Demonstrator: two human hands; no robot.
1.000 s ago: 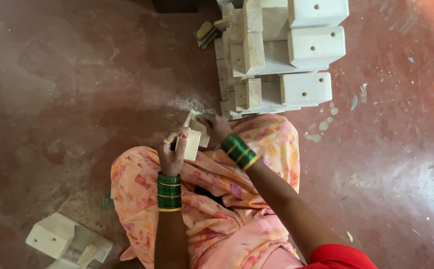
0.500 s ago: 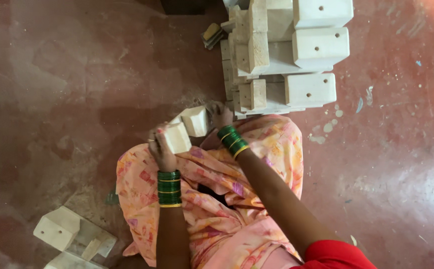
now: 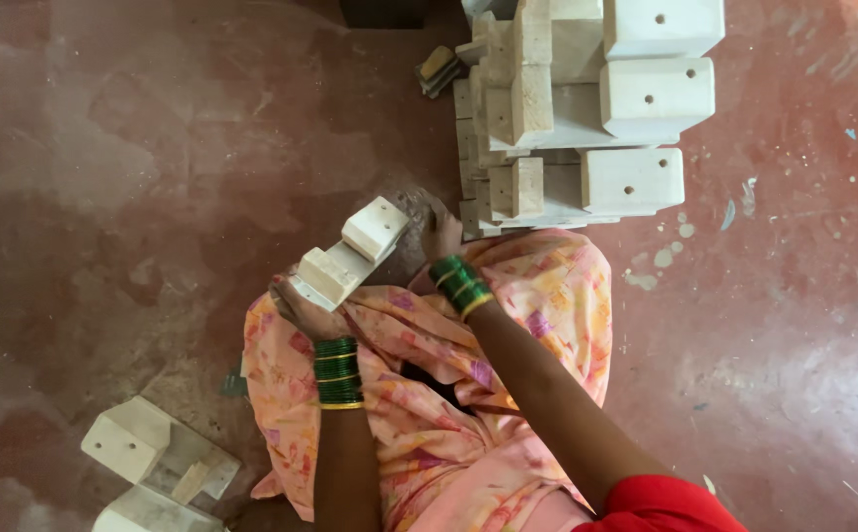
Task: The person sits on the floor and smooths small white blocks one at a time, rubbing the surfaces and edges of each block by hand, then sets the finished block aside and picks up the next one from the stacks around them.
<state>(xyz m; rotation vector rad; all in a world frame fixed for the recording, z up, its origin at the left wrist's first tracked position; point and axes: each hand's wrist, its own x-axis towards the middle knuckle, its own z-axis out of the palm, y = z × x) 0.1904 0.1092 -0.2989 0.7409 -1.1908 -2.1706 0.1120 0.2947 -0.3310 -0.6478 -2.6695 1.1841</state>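
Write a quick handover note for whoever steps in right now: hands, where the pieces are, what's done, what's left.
Left hand holds the near end of a pale wooden piece, lifted over the lap.
Right hand is beside its far end; grip unclear.
Stack of similar pieces lies ahead on the red floor; two more pieces lie at lower left.
Done: one piece in hand. Left: the stack looks untouched.

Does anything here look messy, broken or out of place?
Nothing looks broken. The stack of pale blocks is uneven, with pieces jutting out at different depths. Pale flecks dot the red floor beside it. Two more blocks lie loose at lower left, away from the stack. The left hand holds one block.
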